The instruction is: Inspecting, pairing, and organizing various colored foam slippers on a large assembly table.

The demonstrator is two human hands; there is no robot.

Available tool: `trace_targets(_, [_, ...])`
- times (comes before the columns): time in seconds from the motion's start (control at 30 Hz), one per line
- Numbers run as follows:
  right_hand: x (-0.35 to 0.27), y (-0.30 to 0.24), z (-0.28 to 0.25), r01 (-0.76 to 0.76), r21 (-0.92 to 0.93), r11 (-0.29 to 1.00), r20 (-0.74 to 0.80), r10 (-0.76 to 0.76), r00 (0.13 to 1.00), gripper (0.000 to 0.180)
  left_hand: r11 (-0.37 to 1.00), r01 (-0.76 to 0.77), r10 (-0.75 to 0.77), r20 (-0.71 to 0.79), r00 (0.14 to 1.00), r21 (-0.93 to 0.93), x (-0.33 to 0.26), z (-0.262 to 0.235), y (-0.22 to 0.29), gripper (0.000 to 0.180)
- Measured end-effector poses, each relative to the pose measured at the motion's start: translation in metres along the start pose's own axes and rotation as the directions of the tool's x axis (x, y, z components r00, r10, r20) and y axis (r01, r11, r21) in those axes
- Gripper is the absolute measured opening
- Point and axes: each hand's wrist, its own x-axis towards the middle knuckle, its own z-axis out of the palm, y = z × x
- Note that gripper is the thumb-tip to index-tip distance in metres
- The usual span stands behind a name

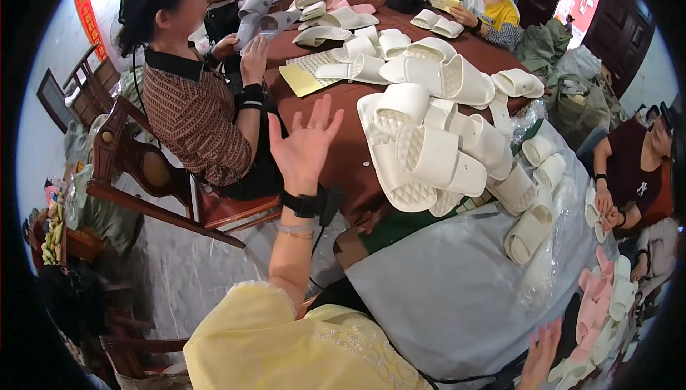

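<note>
My left hand [304, 150] is raised with its palm showing and fingers spread, holding nothing. A black band circles its wrist. To its right, a heap of cream-white slippers [436, 154] with quilted insoles lies on the brown tablecloth [350, 125]. At the lower right edge is my right hand [541, 354], fingers stretched out and nothing visible in them. Nearest to it are pink slippers [593, 304] and pale ones [620, 288] along the table's side. Grey cloth [443, 268] covers the near part of the table.
A person on the left handles grey slippers [261, 15]; another across the table holds a yellow sheet [446, 2]. More people sit at the right and far left. Yellow sticker sheets [307, 75] lie near the slippers. A wooden chair [143, 154] and clear plastic wrap [550, 247] are close by.
</note>
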Motion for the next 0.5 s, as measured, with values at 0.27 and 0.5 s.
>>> trace_targets(0.27, [-0.076, -0.01, 0.047, 0.318, -0.171, 0.932, 0.353, -0.243, 0.903, 0.084, 0.978, 0.112, -0.105, -0.047, 0.993, 0.178, -0.045, 0.003, -0.059, 0.063])
trace_targets(0.5, [-0.083, -0.018, 0.05, 0.02, 0.002, 1.0, 0.078, -0.021, 0.997, 0.054, 0.081, -0.475, 0.288, 0.435, 0.853, 0.876, -0.045, 0.027, -0.07, 0.035])
